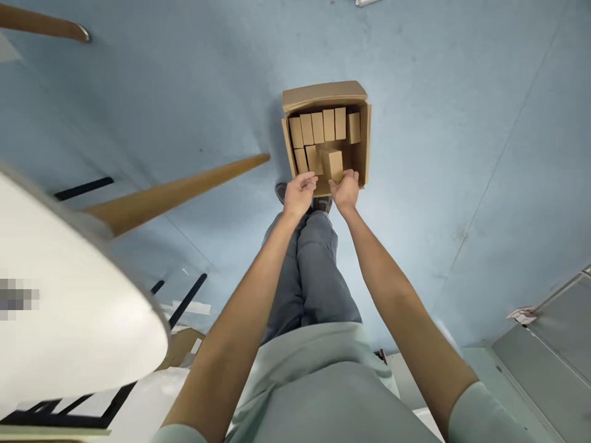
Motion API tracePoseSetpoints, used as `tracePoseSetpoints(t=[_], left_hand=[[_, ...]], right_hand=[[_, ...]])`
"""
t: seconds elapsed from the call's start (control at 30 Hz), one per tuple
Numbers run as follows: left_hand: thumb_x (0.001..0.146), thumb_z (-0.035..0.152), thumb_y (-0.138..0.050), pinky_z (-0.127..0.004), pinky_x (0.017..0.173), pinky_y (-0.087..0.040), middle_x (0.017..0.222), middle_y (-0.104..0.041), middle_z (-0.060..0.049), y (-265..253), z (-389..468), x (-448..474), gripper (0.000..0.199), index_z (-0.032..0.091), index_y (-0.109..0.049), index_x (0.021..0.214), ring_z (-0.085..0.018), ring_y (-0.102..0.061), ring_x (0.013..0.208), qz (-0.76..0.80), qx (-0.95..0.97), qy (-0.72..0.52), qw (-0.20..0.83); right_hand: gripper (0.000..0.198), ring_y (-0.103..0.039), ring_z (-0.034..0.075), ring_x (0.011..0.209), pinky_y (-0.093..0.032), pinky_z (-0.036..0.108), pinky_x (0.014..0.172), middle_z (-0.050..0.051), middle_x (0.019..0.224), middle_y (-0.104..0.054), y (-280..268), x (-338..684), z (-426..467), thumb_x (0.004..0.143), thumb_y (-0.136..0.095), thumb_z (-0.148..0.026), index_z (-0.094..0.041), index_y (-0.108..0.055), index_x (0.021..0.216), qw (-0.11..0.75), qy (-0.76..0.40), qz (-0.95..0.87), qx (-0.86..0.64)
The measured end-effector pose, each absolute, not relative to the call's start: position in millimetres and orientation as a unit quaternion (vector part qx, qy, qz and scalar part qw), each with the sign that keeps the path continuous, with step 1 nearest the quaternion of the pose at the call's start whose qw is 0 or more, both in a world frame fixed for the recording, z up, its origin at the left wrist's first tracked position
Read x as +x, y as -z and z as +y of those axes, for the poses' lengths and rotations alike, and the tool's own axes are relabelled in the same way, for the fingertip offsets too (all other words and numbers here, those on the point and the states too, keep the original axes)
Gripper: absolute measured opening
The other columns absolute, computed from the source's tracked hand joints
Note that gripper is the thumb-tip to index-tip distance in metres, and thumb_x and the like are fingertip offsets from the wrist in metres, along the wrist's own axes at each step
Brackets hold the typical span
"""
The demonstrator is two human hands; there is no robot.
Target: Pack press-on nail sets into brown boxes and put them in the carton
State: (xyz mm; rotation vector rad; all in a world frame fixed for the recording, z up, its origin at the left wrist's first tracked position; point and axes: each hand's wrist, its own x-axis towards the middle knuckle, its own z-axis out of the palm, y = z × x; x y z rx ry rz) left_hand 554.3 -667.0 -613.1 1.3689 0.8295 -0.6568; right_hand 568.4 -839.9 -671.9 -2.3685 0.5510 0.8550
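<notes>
We hold the small cardboard box [334,165], probably light and stiff, by its near end in our right hand [346,189], left hand [299,193] fingers slightly parted.

The blue floor [438,135] carries everything here, and the open box [323,93] stands upright on it, just beyond my shoes [322,205]. Left of the box, a wooden leg [194,189] slants down, its tip near the box's side; a second one [46,23] comes down well left and farther from me. White scraps [194,307] lie left of the box, on my side of it. Right of the box I see a thin seam [482,203] and a dark smudge [460,234].
</notes>
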Motion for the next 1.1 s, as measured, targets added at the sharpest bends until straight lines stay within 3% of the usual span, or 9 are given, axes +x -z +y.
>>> tracePoseSetpoints(t=[0.33, 0.53, 0.73, 1.03, 1.1], left_hand=[[0.102, 0.024, -0.066, -0.047, 0.118, -0.053, 0.130, -0.079, -0.012, 695, -667, 564, 0.028, 0.018, -0.074, 0.129, -0.024, -0.073, 0.126, 0.324, 0.616, 0.281, 0.660], [0.101, 0.021, -0.067, -0.044, 0.117, -0.054, 0.127, -0.080, -0.013, 698, -670, 568, 0.026, 0.016, -0.076, 0.125, -0.025, -0.074, 0.125, 0.295, 0.633, 0.284, 0.657], [0.099, 0.018, -0.066, -0.041, 0.111, -0.057, 0.124, -0.082, -0.012, 623, -677, 561, 0.024, 0.017, -0.076, 0.121, -0.024, -0.076, 0.119, 0.328, 0.627, 0.285, 0.646], [0.087, 0.021, -0.074, -0.043, 0.101, -0.059, 0.099, -0.082, -0.008, 400, -697, 546, 0.002, 0.020, -0.074, 0.089, -0.025, -0.078, 0.098, 0.279, 0.660, 0.260, 0.648], [0.084, 0.026, -0.078, -0.043, 0.100, -0.059, 0.096, -0.081, -0.008, 355, -701, 542, 0.008, 0.021, -0.072, 0.086, -0.024, -0.078, 0.095, 0.270, 0.654, 0.255, 0.659]], right_hand=[[0.035, -0.068, 0.040, 0.125, -0.057, 0.061, 0.108, 0.024, 0.142, -0.055, 810, 558, -805, 0.100, -0.069, -0.030, -0.017, -0.055, 0.129, 0.274, -0.319, 0.251, -0.872], [0.027, -0.071, 0.036, 0.121, -0.055, 0.056, 0.111, 0.019, 0.126, -0.071, 834, 568, -796, 0.097, -0.066, -0.021, -0.017, -0.065, 0.124, 0.317, -0.351, 0.289, -0.832], [0.031, -0.072, 0.030, 0.126, -0.051, 0.046, 0.118, 0.018, 0.131, -0.077, 732, 569, -814, 0.090, -0.063, -0.009, -0.013, -0.073, 0.120, 0.322, -0.368, 0.231, -0.841], [0.020, -0.079, 0.024, 0.108, -0.059, 0.041, 0.109, 0.010, 0.118, -0.082, 480, 535, -853, 0.093, -0.062, -0.018, -0.019, -0.076, 0.106, 0.402, -0.351, 0.213, -0.818], [0.019, -0.080, 0.022, 0.101, -0.062, 0.041, 0.104, 0.007, 0.112, -0.083, 431, 531, -861, 0.092, -0.062, -0.020, -0.022, -0.076, 0.104, 0.418, -0.351, 0.202, -0.813]])
